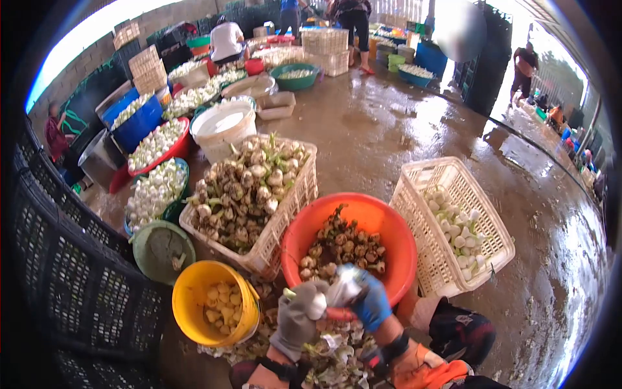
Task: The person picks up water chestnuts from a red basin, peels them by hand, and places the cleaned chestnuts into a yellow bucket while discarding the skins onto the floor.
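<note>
Held white bulb [317, 306] in left hand [295, 319], curled closed around it, at near rim of red tub [403, 266]. Had blurred white item [343, 289] at right hand [371, 301]; couldn't tell how far open. Saw left crate [289, 223] and right crate [497, 249] crowding both sides, open wet floor [363, 146] beyond far rim.

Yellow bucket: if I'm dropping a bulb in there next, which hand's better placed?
Left, I'd say. Your left hand has a white bulb at its fingers and is nearer the yellow bucket; your right hand is farther off and would probably have to cross over.
</note>
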`<state>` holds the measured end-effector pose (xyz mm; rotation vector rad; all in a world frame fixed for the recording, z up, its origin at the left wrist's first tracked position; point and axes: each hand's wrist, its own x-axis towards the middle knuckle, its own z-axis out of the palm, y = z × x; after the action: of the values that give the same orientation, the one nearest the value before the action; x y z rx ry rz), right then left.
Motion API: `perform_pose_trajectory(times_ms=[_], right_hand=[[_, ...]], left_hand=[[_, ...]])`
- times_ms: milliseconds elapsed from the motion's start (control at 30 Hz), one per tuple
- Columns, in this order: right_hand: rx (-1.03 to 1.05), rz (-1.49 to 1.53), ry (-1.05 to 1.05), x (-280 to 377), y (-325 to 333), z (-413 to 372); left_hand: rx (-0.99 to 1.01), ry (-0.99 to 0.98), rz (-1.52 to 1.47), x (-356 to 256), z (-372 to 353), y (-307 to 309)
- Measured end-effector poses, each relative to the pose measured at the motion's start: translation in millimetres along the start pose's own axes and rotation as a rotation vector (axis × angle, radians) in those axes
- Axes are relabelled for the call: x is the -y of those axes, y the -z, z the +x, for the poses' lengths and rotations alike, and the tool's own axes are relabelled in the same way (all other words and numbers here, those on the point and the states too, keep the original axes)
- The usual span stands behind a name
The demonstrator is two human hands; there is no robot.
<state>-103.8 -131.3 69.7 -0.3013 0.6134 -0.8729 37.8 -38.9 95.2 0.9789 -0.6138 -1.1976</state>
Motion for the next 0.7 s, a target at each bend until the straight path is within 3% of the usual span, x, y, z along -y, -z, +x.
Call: perform_pose_trajectory(times_ms=[33,67,100,133,167,200,233,267,333,400,467,500,533,600,700], right_hand=[[0.182,0.049,-0.064,18.7,11.1,6.0],[0.276,-0.251,0.140,25.2,31.1,14.7],[0.174,-0.331,0.110,27.4,43.4,9.6],[0.084,-0.414,0.086,25.3,55.1,4.7],[0.171,-0.849,0.026,14.2,76.9,-4.0],[0.276,-1.287,-0.021,1.3,102.5,-8.5],[0.581,-1.444,-0.176,-11.9,104.2,-12.9],[0.732,-1.984,0.080,-12.6,107.5,-26.7],[0.431,-1.427,0.143,1.3,86.7,-31.2],[0.315,-1.237,0.291,24.3,32.1,-28.6],[0.403,-1.237,0.449,27.7,-3.9,-28.9],[0.448,-1.515,0.554,27.1,-11.7,-28.4],[0.489,-1.796,0.653,25.8,-15.8,-27.5],[0.443,-1.750,0.752,11.5,-6.8,-31.3],[0.321,-1.822,0.695,-1.6,-1.6,-45.0]], left_hand=[[0.232,-0.095,-0.112,-5.3,3.0,3.1],[0.039,-0.663,0.523,0.8,1.8,-7.4],[0.053,-0.288,0.216,-6.2,-4.4,-0.9],[0.023,-0.330,0.365,-14.6,-3.0,-10.2],[0.021,-0.075,-0.003,-22.6,0.8,-12.3],[0.029,0.024,0.010,-23.8,3.5,-11.5],[0.036,0.039,0.046,-21.2,3.0,-12.5],[0.051,0.050,0.085,-18.9,4.1,-13.7],[0.068,0.050,0.103,-12.7,3.9,-14.0],[0.098,0.057,0.124,-4.2,3.4,-12.8],[0.084,-0.124,0.619,5.2,8.5,-9.3],[0.130,-0.068,0.764,5.6,7.4,-7.3],[0.148,-0.068,0.760,7.9,5.8,-8.3],[0.074,-0.371,0.862,11.3,2.2,-13.3],[0.064,-0.389,0.900,9.7,-3.6,-14.4]])
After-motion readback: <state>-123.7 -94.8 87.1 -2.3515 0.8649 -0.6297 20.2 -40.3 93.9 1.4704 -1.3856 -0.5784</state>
